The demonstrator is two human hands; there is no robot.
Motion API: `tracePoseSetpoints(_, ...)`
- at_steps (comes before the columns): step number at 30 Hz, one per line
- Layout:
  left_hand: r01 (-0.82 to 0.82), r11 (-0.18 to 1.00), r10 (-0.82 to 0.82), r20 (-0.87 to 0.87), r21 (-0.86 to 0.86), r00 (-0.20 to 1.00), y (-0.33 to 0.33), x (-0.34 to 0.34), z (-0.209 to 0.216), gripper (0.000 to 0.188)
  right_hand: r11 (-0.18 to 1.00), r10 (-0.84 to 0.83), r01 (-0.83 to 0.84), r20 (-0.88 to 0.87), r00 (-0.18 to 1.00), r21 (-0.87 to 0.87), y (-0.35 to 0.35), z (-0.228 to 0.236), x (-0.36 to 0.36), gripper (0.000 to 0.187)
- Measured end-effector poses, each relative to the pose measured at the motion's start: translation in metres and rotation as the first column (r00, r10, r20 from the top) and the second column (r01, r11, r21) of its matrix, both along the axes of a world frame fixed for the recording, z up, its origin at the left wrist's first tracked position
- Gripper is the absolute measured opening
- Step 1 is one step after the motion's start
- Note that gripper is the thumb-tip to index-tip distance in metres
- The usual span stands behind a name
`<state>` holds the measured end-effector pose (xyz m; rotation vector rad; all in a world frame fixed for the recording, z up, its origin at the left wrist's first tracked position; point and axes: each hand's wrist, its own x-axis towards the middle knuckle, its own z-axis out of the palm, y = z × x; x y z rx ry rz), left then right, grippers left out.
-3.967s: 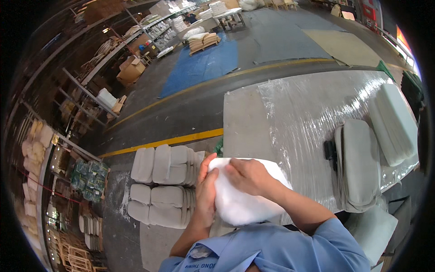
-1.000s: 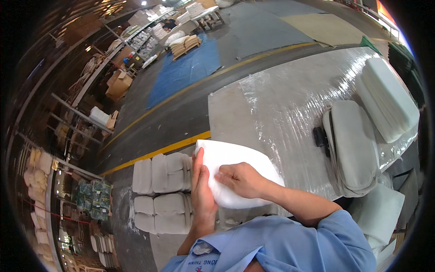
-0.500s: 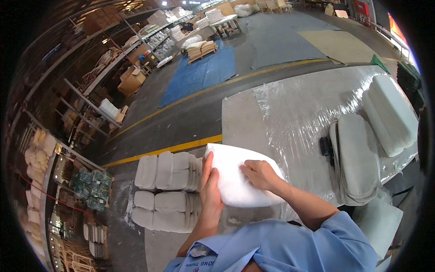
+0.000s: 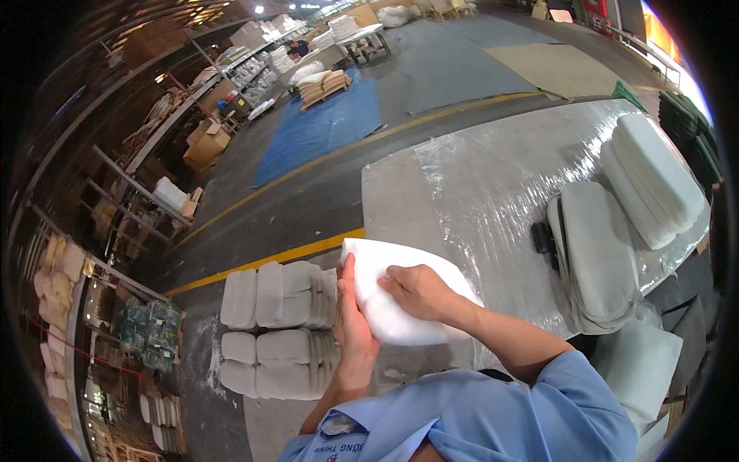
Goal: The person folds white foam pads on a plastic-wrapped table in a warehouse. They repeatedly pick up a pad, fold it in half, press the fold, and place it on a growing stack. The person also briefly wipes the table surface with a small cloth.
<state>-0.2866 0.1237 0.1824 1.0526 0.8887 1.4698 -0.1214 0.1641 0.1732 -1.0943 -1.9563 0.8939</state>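
A plump white cushion [image 4: 408,322] is held up in front of my body, above the table's near edge. My left hand [image 4: 356,319] supports its left side, with long fingers lying along the edge and the thumb beside them. On top, my right hand [image 4: 419,292] has its fingers curled and pressed into the white surface, where a small crease shows by the fingertips. Whatever the right fingertips may pinch is hidden. Just left of the cushion stand stacked light-grey cushions [image 4: 281,296], in two neighbouring groups.
A grey table [image 4: 500,177] under shiny clear film spreads to the right. It bears a stack of grey pads [image 4: 600,246], a dark object [image 4: 543,239] and pale thick cushions [image 4: 654,177]. Shelving [image 4: 138,162] runs along the left. A blue sheet [image 4: 319,131] covers floor farther off.
The whole view has shifted, so the surroundings sit slightly farther left and higher. My right hand has slid a little leftward over the cushion; my left hand keeps its hold on the side.
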Motion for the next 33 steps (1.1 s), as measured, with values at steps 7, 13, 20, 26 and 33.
tracePoseSetpoints(7,-0.03,0.999,0.032,0.06,-0.033,0.998,-0.01,-0.012,-0.006,0.069,1.0,0.019,-0.019,0.045,0.999,0.002,0.0,0.019,-0.009,0.045)
tracePoseSetpoints(13,0.0,1.0,0.0,0.048,-0.004,0.999,-0.009,-0.009,-0.006,0.075,0.995,-0.015,0.001,0.14,0.99,0.095,0.008,-0.002,-0.017,0.041)
tracePoseSetpoints(20,-0.017,1.0,0.017,0.017,-0.013,1.0,-0.012,-0.018,-0.011,0.074,0.998,-0.048,0.046,0.031,0.998,0.049,0.01,0.006,-0.013,0.04)
tracePoseSetpoints(26,-0.042,0.999,0.041,-0.07,-0.006,0.997,-0.007,-0.005,-0.001,0.081,1.0,-0.016,0.013,0.159,0.987,0.018,0.027,-0.002,-0.012,0.034)
tracePoseSetpoints(33,-0.05,0.999,0.049,-0.063,-0.02,0.997,-0.008,-0.007,-0.003,0.082,0.992,-0.095,0.092,0.039,0.995,0.089,0.025,-0.007,-0.019,0.036)
